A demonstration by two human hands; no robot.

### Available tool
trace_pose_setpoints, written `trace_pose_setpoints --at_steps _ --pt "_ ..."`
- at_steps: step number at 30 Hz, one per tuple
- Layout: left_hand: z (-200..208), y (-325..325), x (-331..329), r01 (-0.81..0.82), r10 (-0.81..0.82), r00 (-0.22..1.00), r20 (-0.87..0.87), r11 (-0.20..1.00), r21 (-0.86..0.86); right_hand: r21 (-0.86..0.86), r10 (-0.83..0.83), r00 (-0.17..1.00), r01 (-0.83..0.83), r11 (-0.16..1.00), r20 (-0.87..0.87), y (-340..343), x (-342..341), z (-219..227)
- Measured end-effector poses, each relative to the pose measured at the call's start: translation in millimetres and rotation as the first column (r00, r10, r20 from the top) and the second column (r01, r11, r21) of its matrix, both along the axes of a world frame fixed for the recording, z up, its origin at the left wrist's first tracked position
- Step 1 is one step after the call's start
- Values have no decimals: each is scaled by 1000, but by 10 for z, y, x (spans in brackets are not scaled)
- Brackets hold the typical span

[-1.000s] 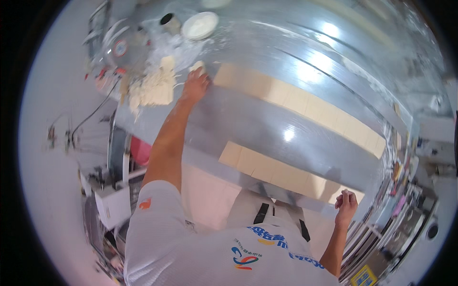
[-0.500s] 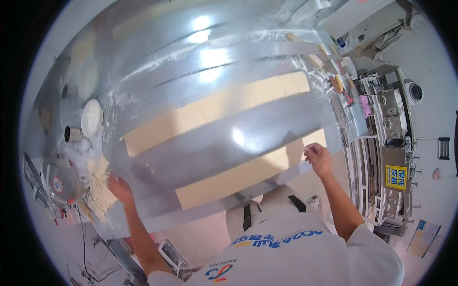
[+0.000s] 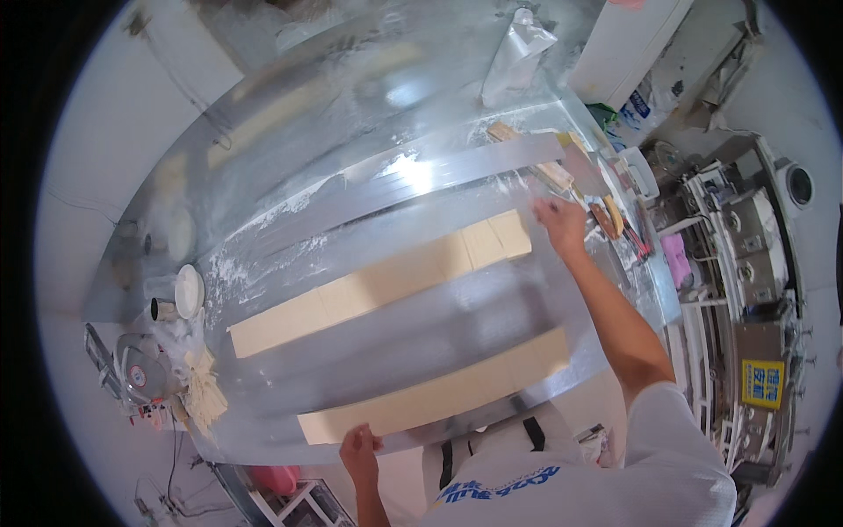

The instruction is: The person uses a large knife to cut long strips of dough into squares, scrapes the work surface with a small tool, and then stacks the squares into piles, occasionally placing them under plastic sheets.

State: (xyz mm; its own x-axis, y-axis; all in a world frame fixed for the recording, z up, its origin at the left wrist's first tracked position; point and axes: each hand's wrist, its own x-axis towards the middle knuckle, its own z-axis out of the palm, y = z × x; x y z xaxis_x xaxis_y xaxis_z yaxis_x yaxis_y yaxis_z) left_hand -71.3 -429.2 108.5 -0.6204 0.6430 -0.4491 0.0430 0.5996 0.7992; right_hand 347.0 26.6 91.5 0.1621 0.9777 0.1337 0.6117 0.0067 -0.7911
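Observation:
Two long pale dough strips lie roughly parallel on the metal table: a far strip (image 3: 378, 281) and a near strip (image 3: 457, 386). By the front edge of the near strip, close to its left end, is my left hand (image 3: 360, 446), fingers curled in with nothing seen in them. My right hand (image 3: 562, 224) is just beyond the right end of the far strip. Motion blurs its fingers, so whether it is open or closed does not show. A pile of pale dough pieces (image 3: 205, 395) sits at the table's left edge.
A white bowl (image 3: 189, 292), a metal cup (image 3: 163, 308) and a clear plastic bag stand at the left. Beyond the far strip lies a long metal bar (image 3: 413, 189). Wooden-handled tools (image 3: 606, 217) line the right edge. White flour (image 3: 263, 281) dusts the table (image 3: 386, 329).
My left hand has left the dough pile and come right to the near strip. My right hand has moved from the near strip's right end to beyond the far strip. The view has shifted.

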Motion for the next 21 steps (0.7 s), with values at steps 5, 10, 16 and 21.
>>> trace_pose_setpoints --at_steps 5,10,16,21 --pt "276 -235 1178 -180 194 977 92 974 -135 295 47 997 -28 955 -59 1783 -237 -114" --pt "544 -168 1781 -31 50 996 76 973 -231 442 -5 997 36 896 -71 2774 -523 -421" --pt "613 -150 2143 -155 170 985 36 953 -259 177 48 968 -4 984 -245 2728 -423 -314" --pt "724 144 2302 -105 121 991 57 968 -228 74 145 918 -127 989 -368 2583 -58 9"
